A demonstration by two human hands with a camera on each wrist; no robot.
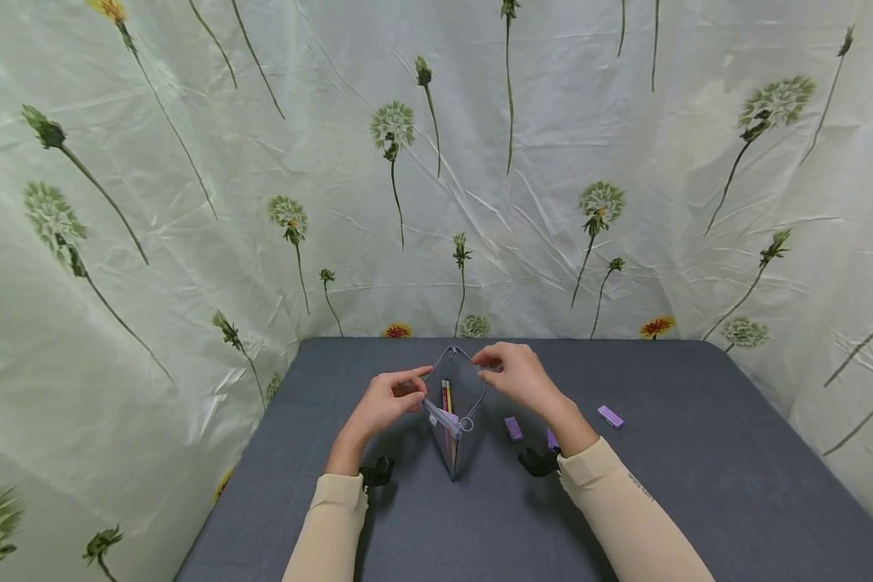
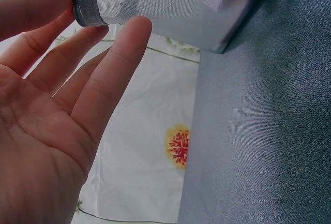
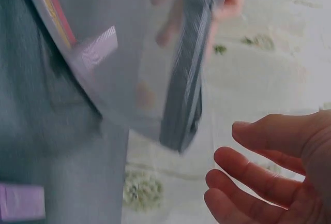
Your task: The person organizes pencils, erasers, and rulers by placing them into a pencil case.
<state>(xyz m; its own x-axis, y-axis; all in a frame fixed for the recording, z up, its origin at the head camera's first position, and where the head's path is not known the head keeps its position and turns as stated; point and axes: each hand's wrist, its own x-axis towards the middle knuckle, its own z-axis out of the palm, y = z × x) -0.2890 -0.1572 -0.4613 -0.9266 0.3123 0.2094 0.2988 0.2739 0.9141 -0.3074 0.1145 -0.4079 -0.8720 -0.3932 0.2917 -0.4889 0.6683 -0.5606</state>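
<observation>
A grey see-through mesh zip pouch (image 1: pixel 469 388) stands with its top spread wide. My left hand (image 1: pixel 385 400) holds its left rim, thumb and fingers at the dark zip edge (image 2: pixel 85 1) in the left wrist view. Inside are red and yellow pencils (image 1: pixel 447 396) and a pale purple block (image 3: pixel 101 45). A ring pull (image 1: pixel 466 423) hangs at the pouch's near end. My right hand (image 1: pixel 520 376) is by the right rim; the right wrist view shows its loosely bent fingers (image 3: pixel 258 177) empty and apart from the pouch.
Small purple blocks lie on the grey table (image 1: pixel 407 533) right of the pouch: one close by (image 1: pixel 512 428), another partly behind my right wrist (image 1: pixel 552 438), a third farther right (image 1: pixel 611 416). A flower-print sheet (image 1: pixel 436 194) hangs behind the table.
</observation>
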